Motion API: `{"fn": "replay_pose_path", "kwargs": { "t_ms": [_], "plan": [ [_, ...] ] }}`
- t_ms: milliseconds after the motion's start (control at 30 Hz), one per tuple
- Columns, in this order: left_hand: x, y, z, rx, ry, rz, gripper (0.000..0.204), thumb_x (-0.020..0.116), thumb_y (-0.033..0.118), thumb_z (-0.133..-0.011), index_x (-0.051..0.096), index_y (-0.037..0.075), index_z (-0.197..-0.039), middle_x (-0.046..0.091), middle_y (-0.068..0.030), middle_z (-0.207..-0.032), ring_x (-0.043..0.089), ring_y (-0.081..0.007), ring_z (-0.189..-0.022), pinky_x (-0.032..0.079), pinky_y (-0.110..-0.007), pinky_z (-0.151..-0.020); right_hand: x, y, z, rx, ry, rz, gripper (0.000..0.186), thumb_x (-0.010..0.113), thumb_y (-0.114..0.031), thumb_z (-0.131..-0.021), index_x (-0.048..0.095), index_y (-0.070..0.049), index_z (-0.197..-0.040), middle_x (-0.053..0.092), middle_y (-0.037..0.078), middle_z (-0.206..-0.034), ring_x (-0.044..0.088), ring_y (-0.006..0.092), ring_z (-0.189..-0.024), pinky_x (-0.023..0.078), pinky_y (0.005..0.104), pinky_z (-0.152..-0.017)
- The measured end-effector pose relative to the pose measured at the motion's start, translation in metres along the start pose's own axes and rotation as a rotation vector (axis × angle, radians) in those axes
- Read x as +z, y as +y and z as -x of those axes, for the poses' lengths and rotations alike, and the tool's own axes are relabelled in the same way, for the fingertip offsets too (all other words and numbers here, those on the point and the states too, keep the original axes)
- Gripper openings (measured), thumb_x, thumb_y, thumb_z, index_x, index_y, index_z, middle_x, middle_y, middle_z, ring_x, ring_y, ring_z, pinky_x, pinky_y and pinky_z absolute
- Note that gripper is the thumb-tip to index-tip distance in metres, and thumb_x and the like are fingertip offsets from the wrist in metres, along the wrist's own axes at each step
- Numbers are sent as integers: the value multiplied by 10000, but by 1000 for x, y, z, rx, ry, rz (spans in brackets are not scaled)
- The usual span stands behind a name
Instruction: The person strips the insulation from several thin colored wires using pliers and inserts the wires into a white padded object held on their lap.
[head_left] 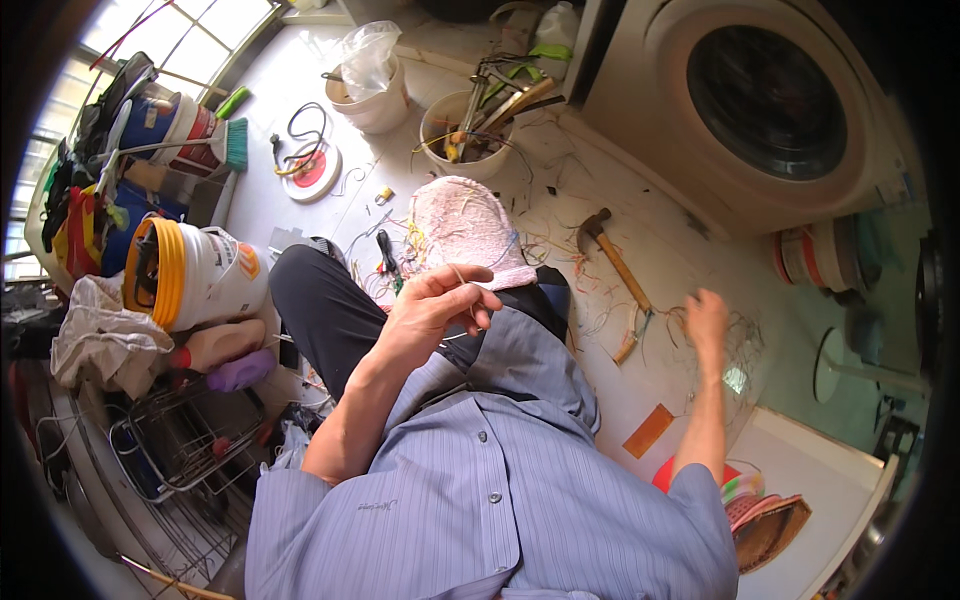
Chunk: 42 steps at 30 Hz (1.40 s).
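Observation:
My left hand is raised over my knee, its fingertips pinched on a thin strand of wire. A pink cloth lies over my knee just beyond it, with loose coloured wires around it. My right hand reaches out to the right, down onto a tangle of thin wire on the white floor; whether it grips the wire cannot be told. A wooden-handled hammer lies on the floor between the two hands, and pliers lie next to the right hand.
A washing machine stands at the upper right. Two white tubs of tools and a bagged bucket sit behind. At left are a white bucket with yellow rim, rags, a brush, bottles and a wire rack.

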<state>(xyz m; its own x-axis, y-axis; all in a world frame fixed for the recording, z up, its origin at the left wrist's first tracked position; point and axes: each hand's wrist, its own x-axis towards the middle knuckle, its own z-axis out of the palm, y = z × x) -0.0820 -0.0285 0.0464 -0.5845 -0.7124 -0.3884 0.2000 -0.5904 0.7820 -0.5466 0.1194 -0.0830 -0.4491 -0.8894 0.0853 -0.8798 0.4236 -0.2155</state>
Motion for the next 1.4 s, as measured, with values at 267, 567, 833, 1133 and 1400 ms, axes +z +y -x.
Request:
{"fn": "replay_pose_path", "kwargs": {
  "t_ms": [267,567,833,1133,1400],
  "plan": [
    [-6,0,14,-46,19,-200,258,522,168,-1032,631,1,-1197,715,-43,-866,611,-61,-623,462,-202,-554,-50,-321,-27,-118,-900,-1330,224,678,-228,-941,709,-7,-959,585,-32,-700,505,38,-645,413,219,-586],
    [-21,6,26,-39,69,-275,269,550,226,-1020,657,7,-1134,707,-21,-827,585,-45,-633,449,-195,-573,-39,-378,-33,-171,-978,-1476,86,690,-94,-911,694,-10,-895,551,-52,-659,462,21,-556,331,211,-474],
    [-49,-5,28,-17,126,-91,265,573,232,-1011,662,5,-1117,715,-46,-842,628,-67,-629,466,-196,-537,-27,-388,-34,-90,-967,-1410,153,671,-132,-940,696,18,-963,551,-35,-625,415,23,-499,304,205,-456],
    [-56,-6,27,37,261,-342,223,605,200,-986,679,14,-1084,718,-34,-879,639,-63,-669,479,-208,-540,-20,-399,-17,-336,-814,-1162,133,694,-116,-896,702,17,-890,666,20,-782,596,97,-746,488,274,-683],
    [-83,4,21,242,282,7,255,673,178,-950,700,-10,-1121,694,-11,-930,586,-66,-827,473,-235,-747,-27,-405,-17,-331,-1060,-1206,128,704,-117,-901,703,10,-880,646,-18,-788,567,58,-761,468,250,-690]
  ]
}}
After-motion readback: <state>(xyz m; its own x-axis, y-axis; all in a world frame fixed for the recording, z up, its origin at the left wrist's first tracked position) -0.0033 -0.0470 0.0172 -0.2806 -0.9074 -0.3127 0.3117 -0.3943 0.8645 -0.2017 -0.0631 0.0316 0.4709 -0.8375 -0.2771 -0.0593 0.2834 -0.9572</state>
